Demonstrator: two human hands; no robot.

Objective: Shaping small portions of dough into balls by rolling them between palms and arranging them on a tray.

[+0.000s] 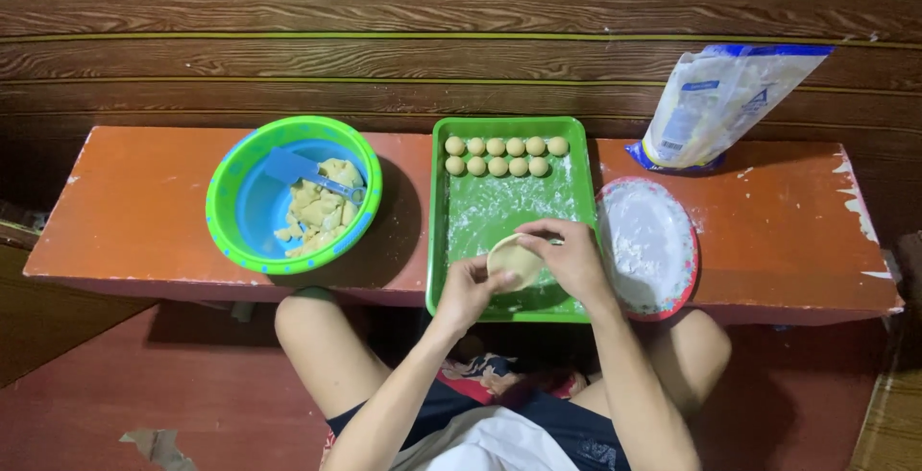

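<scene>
A flat round piece of pale dough (pixel 514 262) is held between both hands above the near end of a green tray (pixel 439 231). My left hand (pixel 468 289) grips its lower left edge. My right hand (pixel 573 258) pinches its upper right edge. Several small dough balls (pixel 506 156) lie in two rows at the tray's far end, and the tray floor is dusted with flour.
A green and blue bowl (pixel 227 231) on the left holds dough pieces (pixel 317 210) and a blue scraper (pixel 298 169). A floured plate (pixel 648 245) lies right of the tray. A flour bag (pixel 715 101) leans on the wooden wall. All rest on a low red bench (pixel 125 212).
</scene>
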